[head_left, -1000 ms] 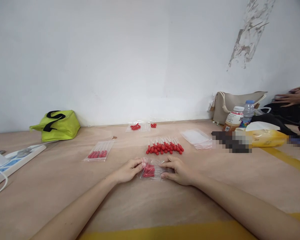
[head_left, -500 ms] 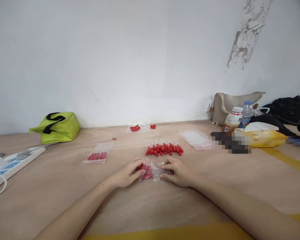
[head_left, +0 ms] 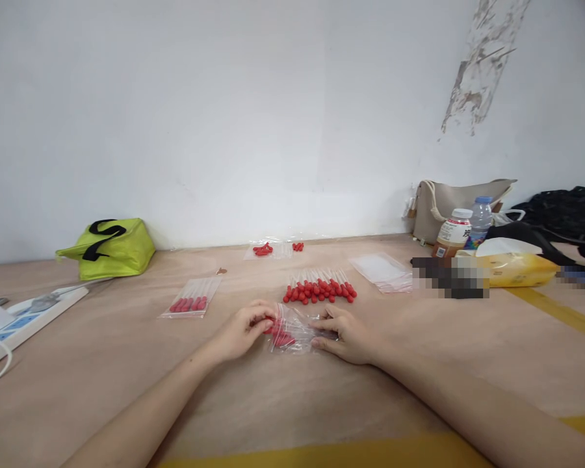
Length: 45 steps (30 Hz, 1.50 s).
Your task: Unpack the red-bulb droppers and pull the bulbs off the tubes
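My left hand (head_left: 246,331) is closed, thumb and fingers pinching red-headed sticks at the left end of a clear zip bag (head_left: 302,335). Red heads (head_left: 283,340) show in and at the mouth of that bag; how many my fingers hold is hidden. On the bag's right side, my right hand (head_left: 344,335) grips the crumpled plastic between thumb and fingers. Just beyond my hands lies a pile of red-headed sticks (head_left: 322,289), heads towards me. To the left rests a filled zip bag (head_left: 190,299) with several such sticks in it.
Flat zip bags (head_left: 383,272) lie stacked right of the pile. More bagged red pieces (head_left: 263,249) lie by the wall. A power strip (head_left: 29,325) and a lime bag (head_left: 114,250) are at left; bottles (head_left: 453,231) and a yellow tissue pack (head_left: 517,268) at right.
My left hand has shifted slightly left and up, and the red heads in its fingers now stand out at the bag's mouth. My right hand has stayed nearly still on the bag.
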{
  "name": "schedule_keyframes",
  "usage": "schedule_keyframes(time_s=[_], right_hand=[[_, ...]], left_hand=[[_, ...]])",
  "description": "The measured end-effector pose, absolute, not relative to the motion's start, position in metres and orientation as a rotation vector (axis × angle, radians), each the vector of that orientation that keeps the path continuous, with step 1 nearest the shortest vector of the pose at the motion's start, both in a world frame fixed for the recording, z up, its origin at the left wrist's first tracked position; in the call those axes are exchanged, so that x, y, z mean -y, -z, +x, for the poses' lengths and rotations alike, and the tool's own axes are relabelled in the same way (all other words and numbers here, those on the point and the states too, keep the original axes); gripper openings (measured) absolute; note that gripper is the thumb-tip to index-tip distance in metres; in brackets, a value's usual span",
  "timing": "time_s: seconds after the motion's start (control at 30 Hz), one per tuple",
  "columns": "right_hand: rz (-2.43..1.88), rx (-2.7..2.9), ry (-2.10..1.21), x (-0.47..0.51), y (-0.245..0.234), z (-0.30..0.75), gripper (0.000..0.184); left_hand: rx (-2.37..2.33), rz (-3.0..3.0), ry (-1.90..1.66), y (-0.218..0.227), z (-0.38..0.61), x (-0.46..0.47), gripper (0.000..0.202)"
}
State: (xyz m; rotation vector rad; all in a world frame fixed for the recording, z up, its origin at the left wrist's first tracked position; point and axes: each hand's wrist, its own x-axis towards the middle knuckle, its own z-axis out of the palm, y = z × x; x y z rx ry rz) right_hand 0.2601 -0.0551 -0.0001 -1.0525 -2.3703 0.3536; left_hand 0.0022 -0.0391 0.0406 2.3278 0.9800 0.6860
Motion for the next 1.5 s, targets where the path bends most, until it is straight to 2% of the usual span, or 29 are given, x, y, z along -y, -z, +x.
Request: schedule_keyframes(time_s=[0.2, 0.4, 0.53, 0.67, 0.77, 0.87, 0.93, 1.03, 1.17, 1.37, 1.5], right_hand=[[-1.039, 2.371, -0.361, 0.056, 0.000, 0.260, 0.035], [-1.056, 2.380, -0.371, 0.057, -0.003, 0.260, 0.034], [-1.070, 2.377, -0.382, 0.057, -0.003, 0.261, 0.032], [-1.067, 2.370, -0.380, 0.055, -0.001, 0.261, 0.034], [-1.054, 2.369, -0.379, 0.054, 0.000, 0.261, 0.035], [-1.038, 2.374, -0.382, 0.055, -0.001, 0.261, 0.034], [-1.037, 2.378, -0.378, 0.056, -0.002, 0.261, 0.033], [-1.042, 2.375, -0.369, 0.056, -0.002, 0.260, 0.032], [-1.042, 2.377, -0.362, 0.056, -0.002, 0.260, 0.034], [-1.057, 2.368, -0.360, 0.056, -0.002, 0.260, 0.035], [-1.047, 2.373, -0.358, 0.055, -0.002, 0.260, 0.034]], left_hand=[[-1.043, 1.971, -0.462, -0.042, -0.015, 0.031, 0.029], [-1.024, 1.724, -0.554, -0.034, -0.010, 0.029, 0.032], [-1.152, 1.669, -0.609, -0.049, -0.032, 0.019, 0.033], [-1.359, 1.641, -0.740, -0.078, -0.072, 0.013, 0.035], [-1.508, 1.697, -1.070, -0.090, -0.086, 0.011, 0.043], [-1.737, 2.022, -1.374, -0.081, -0.072, 0.002, 0.032], [-1.695, 2.450, -1.248, -0.066, -0.053, -0.009, 0.020], [-1.525, 2.946, -0.906, -0.045, -0.024, -0.025, 0.026], [-1.300, 3.157, -0.581, -0.026, 0.002, -0.036, 0.034], [-1.107, 2.955, -0.770, -0.005, 0.008, -0.042, 0.027], [-1.133, 2.761, -0.900, -0.003, 0.006, -0.037, 0.034]])
